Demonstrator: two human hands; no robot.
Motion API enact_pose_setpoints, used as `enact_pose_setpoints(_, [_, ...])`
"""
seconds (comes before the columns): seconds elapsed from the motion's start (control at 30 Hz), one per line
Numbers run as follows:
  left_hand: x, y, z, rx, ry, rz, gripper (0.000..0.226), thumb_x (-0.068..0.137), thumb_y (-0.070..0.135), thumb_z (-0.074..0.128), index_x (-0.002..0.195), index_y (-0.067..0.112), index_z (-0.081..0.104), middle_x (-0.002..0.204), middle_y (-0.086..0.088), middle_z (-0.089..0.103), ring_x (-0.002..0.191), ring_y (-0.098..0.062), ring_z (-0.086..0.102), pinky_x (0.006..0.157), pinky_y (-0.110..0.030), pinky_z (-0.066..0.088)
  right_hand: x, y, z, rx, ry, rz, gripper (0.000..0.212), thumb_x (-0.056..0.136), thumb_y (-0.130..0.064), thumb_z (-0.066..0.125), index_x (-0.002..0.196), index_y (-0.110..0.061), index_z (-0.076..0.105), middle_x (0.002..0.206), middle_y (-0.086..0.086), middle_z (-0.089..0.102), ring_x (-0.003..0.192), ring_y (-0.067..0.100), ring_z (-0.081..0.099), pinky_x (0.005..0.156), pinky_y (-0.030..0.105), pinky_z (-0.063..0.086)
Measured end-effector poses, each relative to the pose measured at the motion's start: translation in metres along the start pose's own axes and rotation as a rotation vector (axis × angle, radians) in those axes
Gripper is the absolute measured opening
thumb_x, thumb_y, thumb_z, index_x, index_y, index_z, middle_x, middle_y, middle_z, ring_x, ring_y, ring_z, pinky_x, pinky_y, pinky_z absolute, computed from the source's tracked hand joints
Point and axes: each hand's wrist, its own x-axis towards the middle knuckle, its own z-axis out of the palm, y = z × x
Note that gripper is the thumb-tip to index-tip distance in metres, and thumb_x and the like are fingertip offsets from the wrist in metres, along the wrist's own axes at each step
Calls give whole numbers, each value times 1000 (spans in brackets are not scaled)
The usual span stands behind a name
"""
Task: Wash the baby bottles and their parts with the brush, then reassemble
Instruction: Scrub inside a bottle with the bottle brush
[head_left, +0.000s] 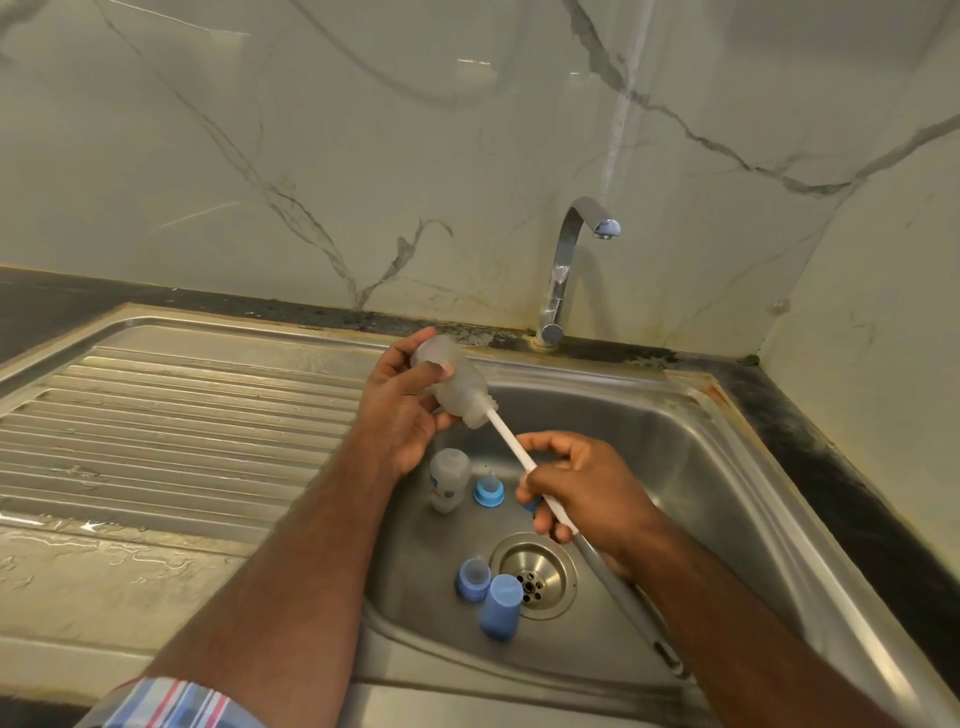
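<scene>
Bottle (457, 382) is gripped in the left hand (400, 410) above the sink's (701, 467) back left corner, tilted with its mouth down and to the right; fingers are curled round its body and the thumb is laid across its front; the brush (511, 447) is run into the mouth by its white stem (the head is hidden inside the cloudy plastic); the stem is pinched in the right hand (576, 493), fingers curled round it, and the grey end of the handle is seen below the wrist, reaching toward the near right of the basin. On the basin floor a second bottle (448, 480) is laid near the left wall; just beside it, to the right, a blue ring with teat (488, 491) is stood; nearer, left of the drain (532, 574), another ring with teat (472, 577) and a blue cap (501, 605) are set touching each other. A tap (566, 260) is mounted behind the basin, its spout dry; the ribbed drainboard (182, 415) is spread to the left; a striped sleeve (176, 701) is seen at the bottom edge.
</scene>
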Motion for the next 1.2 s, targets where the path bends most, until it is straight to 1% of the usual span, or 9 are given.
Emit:
enact_pose_setpoints(0.2, [0, 0, 0, 3, 24, 2, 44, 89, -6, 64, 123, 22, 63, 131, -10, 55, 111, -36, 61, 69, -49, 60, -4, 10, -2, -526, 86, -199, 44, 99, -17, 56, 140, -33, 51, 107, -8, 67, 87, 10, 66, 83, 33, 57])
enact_pose_setpoints(0.43, [2, -3, 4, 92, 26, 3, 47, 87, -8, 65, 125, 20, 63, 133, -12, 56, 105, -36, 65, 70, -48, 60, -1, 10, 13, -1089, 159, -307, 61, 100, -16, 43, 154, -40, 25, 111, -1, 56, 91, 20, 57, 77, 33, 48])
enact_pose_setpoints(0.6, [1, -4, 3, 92, 5, -3, 45, 89, -8, 63, 124, 20, 63, 133, -12, 56, 108, -36, 64, 74, -51, 60, 2, -1, 8, -396, -3, -126, 48, 97, -14, 56, 138, -39, 56, 81, 0, 68, 49, 7, 52, 47, 22, 41])
enact_pose_setpoints(0.7, [0, -3, 3, 48, -4, -5, 43, 90, -7, 62, 123, 20, 64, 133, -12, 56, 111, -37, 63, 75, -52, 60, -3, -3, -4, -37, -67, -11, 45, 94, -5, 59, 128, -34, 64, 79, 10, 71, 47, 15, 50, 39, 25, 38])
enact_pose_setpoints(0.77, [0, -1, 3, 24, -1, -3, 43, 90, -6, 63, 124, 20, 63, 131, -11, 57, 108, -35, 64, 74, -51, 60, -4, -3, -4, 11, -2, -18, 43, 94, -4, 60, 126, -33, 66, 79, 8, 73, 48, 15, 51, 41, 25, 39])
enact_pose_setpoints(0.9, [0, -4, 2, 91, -2, -5, 46, 88, -7, 65, 126, 19, 63, 134, -12, 55, 106, -35, 65, 73, -49, 60, -1, 8, 7, -565, 138, -177, 45, 99, -18, 57, 139, -40, 55, 96, -16, 66, 73, 5, 59, 70, 22, 47])
enact_pose_setpoints(0.97, [0, -6, 3, 122, -11, -14, 46, 88, -7, 65, 126, 19, 63, 135, -13, 54, 108, -36, 64, 71, -47, 60, 0, 8, 9, -668, 113, -180, 47, 99, -20, 55, 142, -40, 51, 109, -10, 69, 79, 6, 61, 74, 23, 50])
enact_pose_setpoints(1.1, [0, -6, 4, 103, -15, -34, 48, 89, -8, 63, 130, 17, 61, 133, -13, 55, 108, -37, 64, 71, -48, 61, -2, -3, 4, -314, -37, -56, 48, 98, -13, 58, 139, -37, 56, 77, 1, 67, 48, 10, 51, 44, 25, 42])
enact_pose_setpoints(1.2, [0, -4, 2, 41, -22, -30, 50, 90, -6, 62, 135, 16, 58, 135, -13, 55, 112, -37, 63, 73, -49, 60, -7, -6, -8, 21, -109, 21, 43, 95, -6, 60, 128, -33, 64, 74, 8, 66, 46, 14, 48, 38, 24, 36])
